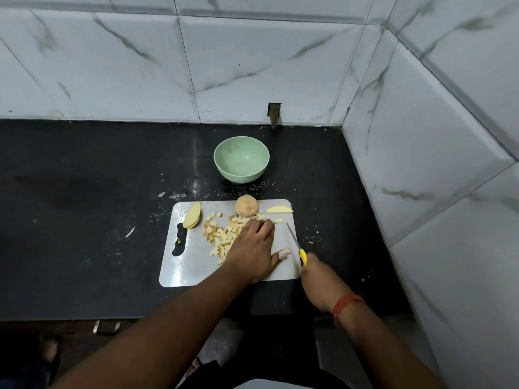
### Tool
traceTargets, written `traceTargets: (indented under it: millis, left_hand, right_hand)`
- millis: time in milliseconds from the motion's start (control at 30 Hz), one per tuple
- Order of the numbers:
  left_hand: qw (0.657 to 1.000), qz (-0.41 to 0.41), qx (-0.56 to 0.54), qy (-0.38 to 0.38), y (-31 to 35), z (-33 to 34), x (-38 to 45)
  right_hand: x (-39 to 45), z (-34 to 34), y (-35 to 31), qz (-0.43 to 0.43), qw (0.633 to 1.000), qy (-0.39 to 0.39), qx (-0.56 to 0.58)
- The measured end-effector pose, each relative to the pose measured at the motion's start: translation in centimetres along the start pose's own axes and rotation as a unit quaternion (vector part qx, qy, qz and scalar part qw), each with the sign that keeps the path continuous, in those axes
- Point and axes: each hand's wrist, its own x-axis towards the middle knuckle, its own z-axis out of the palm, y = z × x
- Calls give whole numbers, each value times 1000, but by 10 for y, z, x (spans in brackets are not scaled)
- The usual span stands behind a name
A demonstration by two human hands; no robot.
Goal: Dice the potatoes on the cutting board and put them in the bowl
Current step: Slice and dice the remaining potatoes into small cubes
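Where the left hand (pixel 254 247) lies flat on the cutting board (pixel 193 265), fingers straight and together, it covers the near-right edge of the diced potato pile (pixel 222 234); whether any pieces sit under the palm cannot be told. Fingertips reach the far end of the pile. The thumb sticks out to the right, its tip pale or wrapped; which, cannot be made out.

Right hand (pixel 317 279): fingers curled round the yellow handle of a knife (pixel 296 247), most of the handle hidden inside the grip. The blade runs away from the grip, up and left, just right of the left thumb; whether its edge touches the board is unclear.

Beyond the left fingertips: a whole unpeeled potato (pixel 246 206) at the board's far edge. Right of it, beyond the knife tip, one potato wedge (pixel 279 210). Well left of the left hand, stacked potato slices (pixel 193 219) by the board's handle slot.

Green bowl (pixel 241 159): well beyond both hands, off the board, no potato visible in it.

A red band (pixel 346 304) circles the right wrist. Both forearms are cut off by the bottom frame edge.

Surface: black counter (pixel 84 206), speckled with pale scraps near the board. Walls: white marbled tiles (pixel 252 66) behind and to the right, meeting in a corner, with a small dark notch at the base of the back wall.
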Motion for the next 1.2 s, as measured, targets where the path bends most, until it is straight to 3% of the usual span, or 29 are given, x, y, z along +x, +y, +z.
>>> traceTargets:
  millis: [367,600,800,1200]
  left_hand:
    - [1000,3,-13,9,0,2,-1]
    - [1000,18,-17,9,10,1,8]
    - [1000,20,-9,-11,7,0,9]
    - [1000,25,-13,2,3,6,12]
  right_hand:
    - [9,3,-7,-6,1000,-30,-8]
    - [2,-4,-4,-2,996,14,91]
    - [9,-3,-14,7,999,-5,34]
    - [1,0,1,15,999,-28,26]
